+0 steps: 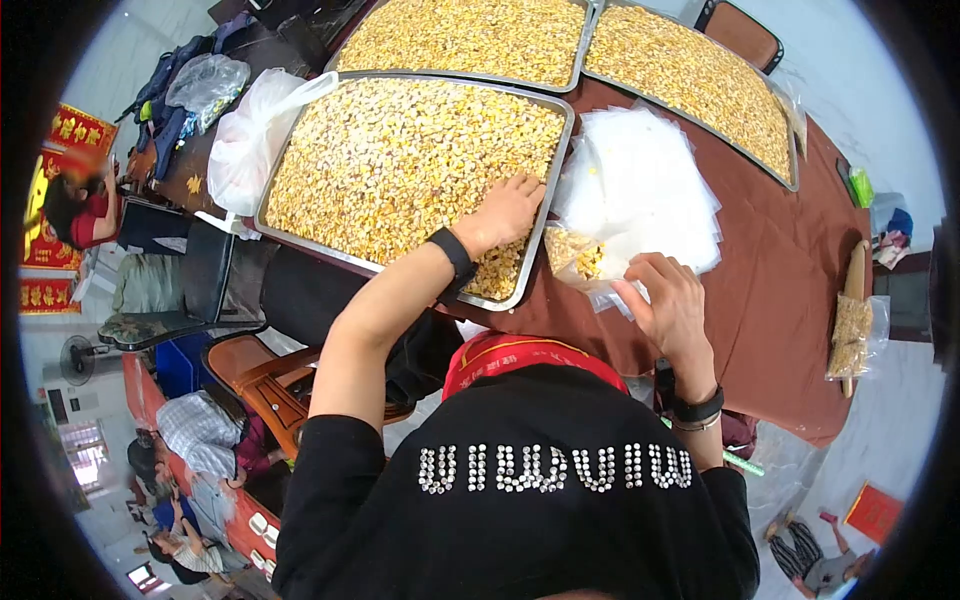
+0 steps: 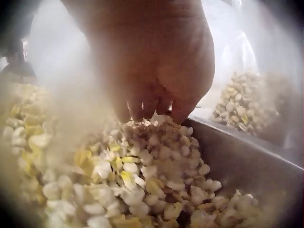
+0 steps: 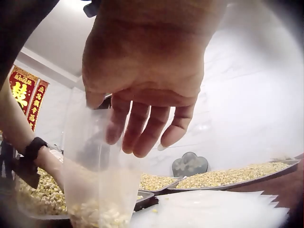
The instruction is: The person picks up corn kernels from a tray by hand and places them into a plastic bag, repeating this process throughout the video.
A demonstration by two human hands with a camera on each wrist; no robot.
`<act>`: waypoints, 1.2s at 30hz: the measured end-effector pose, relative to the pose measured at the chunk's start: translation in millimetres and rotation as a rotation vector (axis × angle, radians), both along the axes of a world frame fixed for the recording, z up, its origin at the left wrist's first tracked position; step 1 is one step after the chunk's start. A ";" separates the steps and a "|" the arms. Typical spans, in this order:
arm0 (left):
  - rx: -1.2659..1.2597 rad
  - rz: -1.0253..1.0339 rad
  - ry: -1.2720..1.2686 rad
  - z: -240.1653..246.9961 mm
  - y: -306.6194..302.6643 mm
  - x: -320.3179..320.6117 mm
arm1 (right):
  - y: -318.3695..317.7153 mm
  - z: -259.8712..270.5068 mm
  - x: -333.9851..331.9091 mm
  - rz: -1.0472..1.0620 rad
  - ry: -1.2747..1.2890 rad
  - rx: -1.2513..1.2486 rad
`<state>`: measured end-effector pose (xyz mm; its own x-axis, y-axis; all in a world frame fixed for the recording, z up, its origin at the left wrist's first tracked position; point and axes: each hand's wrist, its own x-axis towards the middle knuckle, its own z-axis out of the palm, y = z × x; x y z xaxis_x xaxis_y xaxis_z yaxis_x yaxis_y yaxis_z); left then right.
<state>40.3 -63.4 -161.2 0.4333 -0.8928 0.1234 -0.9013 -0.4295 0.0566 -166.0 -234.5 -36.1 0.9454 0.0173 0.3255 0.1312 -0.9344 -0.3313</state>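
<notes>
My left hand (image 1: 503, 214) reaches into the near metal tray (image 1: 520, 285), at its right side. In the left wrist view its fingers point down into white and yellow corn-like kernels (image 2: 133, 173), and the fingertips are buried, so I cannot tell how they close there. To the right of the tray, my right hand (image 1: 668, 300) holds a clear plastic bag (image 1: 572, 262) by its mouth. Some kernels lie in the bottom of this bag (image 3: 102, 180). Seen from the right wrist, the thumb is at the rim and the fingers (image 3: 154, 130) overlap the bag's upper part.
Flat white plastic bags (image 1: 640, 170) lie fanned behind the right hand. Two more kernel-filled trays (image 1: 465, 45) stand at the back. A tied white bag (image 1: 245, 150) sits left of the near tray. A filled pouch (image 1: 850, 335) lies at the right edge of the brown tablecloth (image 1: 745, 290).
</notes>
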 end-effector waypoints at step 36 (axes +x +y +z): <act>-1.404 0.548 2.168 24.6 79.6 -5.1 | 0.7 4.5 45.1 0.083 0.145 0.252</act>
